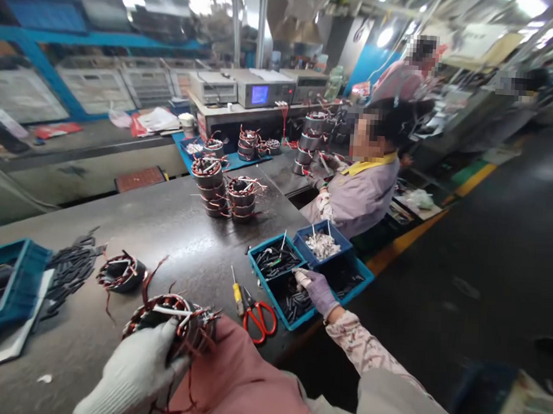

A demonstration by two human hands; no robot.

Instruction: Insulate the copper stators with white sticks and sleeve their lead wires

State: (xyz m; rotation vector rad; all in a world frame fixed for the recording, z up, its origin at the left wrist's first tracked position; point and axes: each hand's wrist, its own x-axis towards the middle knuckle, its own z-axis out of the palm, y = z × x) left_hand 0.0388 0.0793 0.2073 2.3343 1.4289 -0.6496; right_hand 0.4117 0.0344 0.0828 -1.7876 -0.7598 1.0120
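Observation:
My left hand (133, 367), in a white glove, wraps around a motor stator (171, 319) with copper windings and red and white leads, held at my lap against the table edge. My right hand (316, 289), in a grey glove, reaches into a blue divided bin (271, 292) at the table's right edge. Its fingers are closed on a small white piece over the compartment of dark sleeves. A second stator (120, 271) lies on the table further left.
Red-handled scissors (259, 318) and a yellow screwdriver (237, 294) lie beside the bin. Stacked stators (224, 191) stand mid-table. A blue tray (7, 284) and black strips (69, 269) lie at left. A seated person (364, 187) works at right; the aisle lies beyond.

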